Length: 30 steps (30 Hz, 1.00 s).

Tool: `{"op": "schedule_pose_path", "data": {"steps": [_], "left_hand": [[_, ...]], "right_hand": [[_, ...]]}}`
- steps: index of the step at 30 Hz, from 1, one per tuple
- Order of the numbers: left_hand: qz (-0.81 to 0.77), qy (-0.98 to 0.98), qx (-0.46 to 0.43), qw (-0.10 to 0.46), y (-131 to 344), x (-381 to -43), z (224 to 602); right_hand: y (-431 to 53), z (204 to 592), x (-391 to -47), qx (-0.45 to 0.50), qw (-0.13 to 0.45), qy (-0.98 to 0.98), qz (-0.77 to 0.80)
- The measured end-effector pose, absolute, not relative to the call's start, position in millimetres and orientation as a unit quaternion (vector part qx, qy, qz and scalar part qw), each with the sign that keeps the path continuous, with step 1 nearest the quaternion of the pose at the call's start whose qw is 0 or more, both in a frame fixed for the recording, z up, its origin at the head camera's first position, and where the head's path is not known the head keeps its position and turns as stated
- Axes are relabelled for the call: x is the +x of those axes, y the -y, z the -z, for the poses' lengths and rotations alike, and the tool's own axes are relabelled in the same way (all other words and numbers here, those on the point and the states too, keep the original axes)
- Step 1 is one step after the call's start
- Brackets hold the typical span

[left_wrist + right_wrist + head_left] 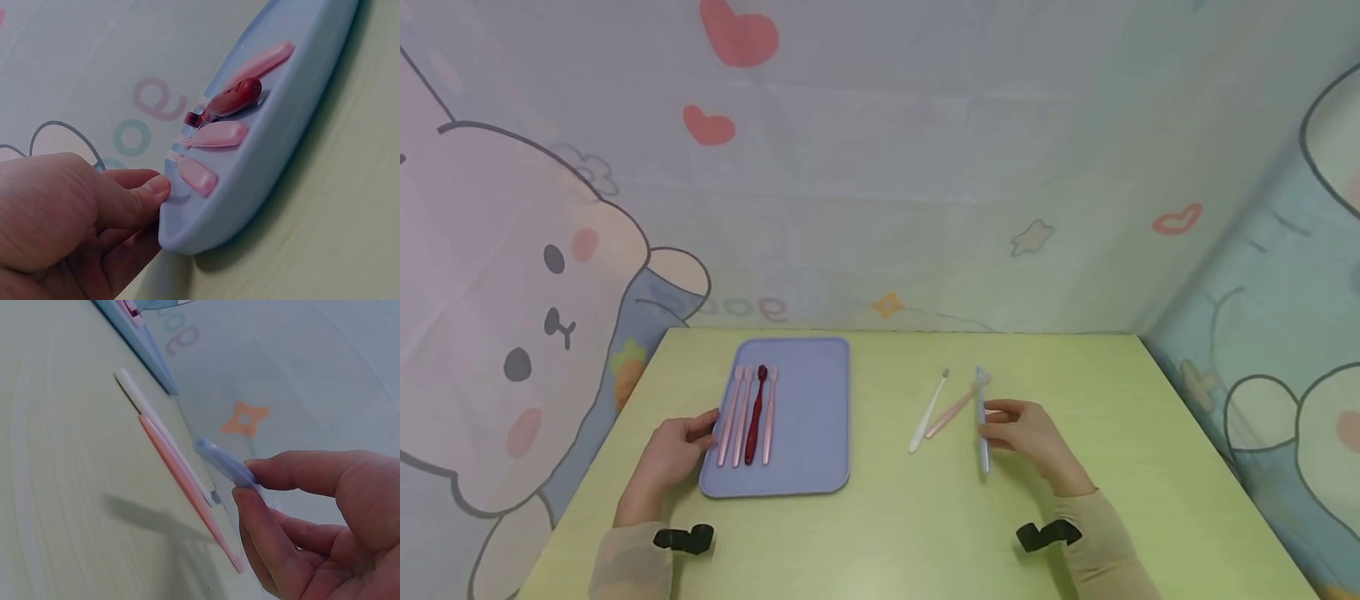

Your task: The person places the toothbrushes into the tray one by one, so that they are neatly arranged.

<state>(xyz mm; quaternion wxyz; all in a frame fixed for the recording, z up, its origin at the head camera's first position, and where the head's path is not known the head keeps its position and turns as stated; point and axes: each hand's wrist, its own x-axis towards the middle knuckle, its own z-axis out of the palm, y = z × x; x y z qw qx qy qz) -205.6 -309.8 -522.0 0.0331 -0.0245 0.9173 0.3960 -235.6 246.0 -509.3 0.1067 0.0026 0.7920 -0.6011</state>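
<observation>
A blue-violet tray (812, 417) lies on the left of the table. On it, side by side, are three pink toothbrushes (767, 429) and a dark red toothbrush (754, 429), bristle ends toward the back. My left hand (673, 450) holds the tray's left edge, thumb at the rim in the left wrist view. Between thumb and fingers, my right hand (1026, 433) pinches a light blue toothbrush (222, 461) above the table. Below and left of it, a white toothbrush (928, 412) and another pink toothbrush (951, 414) lie on the tabletop, touching or overlapping in the right wrist view.
The pale yellow-green table (895, 533) ends at a printed cloth backdrop (925, 167) with hearts and cartoon animals. More cloth hangs at both sides. A black strap mount (685, 539) sits on each wrist.
</observation>
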Motion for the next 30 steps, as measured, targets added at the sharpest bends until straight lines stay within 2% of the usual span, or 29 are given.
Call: {"op": "schedule_pose_path", "data": {"steps": [10,30], "left_hand": [[-0.389,-0.92,-0.019,0.031,309.2,-207.2,518.8],[-0.384,-0.922,-0.032,0.045,311.4,-206.2,521.7]], "right_hand": [[-224.9,502.0,-240.3,-0.041,0.115,-0.777,0.617],[-160.8,509.2,-244.1,-0.108,0.175,-0.759,0.617]]}}
